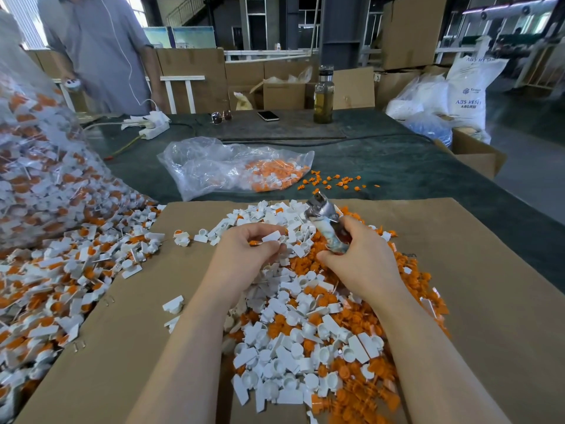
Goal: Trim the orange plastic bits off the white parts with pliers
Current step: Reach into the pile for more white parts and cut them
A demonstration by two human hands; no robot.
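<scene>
My left hand (pixel 247 246) pinches a small white part (pixel 271 237) with an orange bit on it, held just above the heap. My right hand (pixel 357 255) grips the handles of the pliers (pixel 325 221), whose metal jaws point up and away, a short way right of the white part and not touching it. Under both hands lies a heap of trimmed white parts (pixel 293 341) mixed with loose orange bits (pixel 360 390) on a cardboard sheet (pixel 477 301).
A big pile of untrimmed white-and-orange parts (pixel 61 270) spills from a clear bag (pixel 33 166) at the left. Another clear bag (pixel 232 166) with parts lies ahead, scattered orange bits (pixel 333 182) beside it. A person (pixel 101 50) stands across the table near a bottle (pixel 323 94), phone (pixel 268 115), sunglasses and power strip.
</scene>
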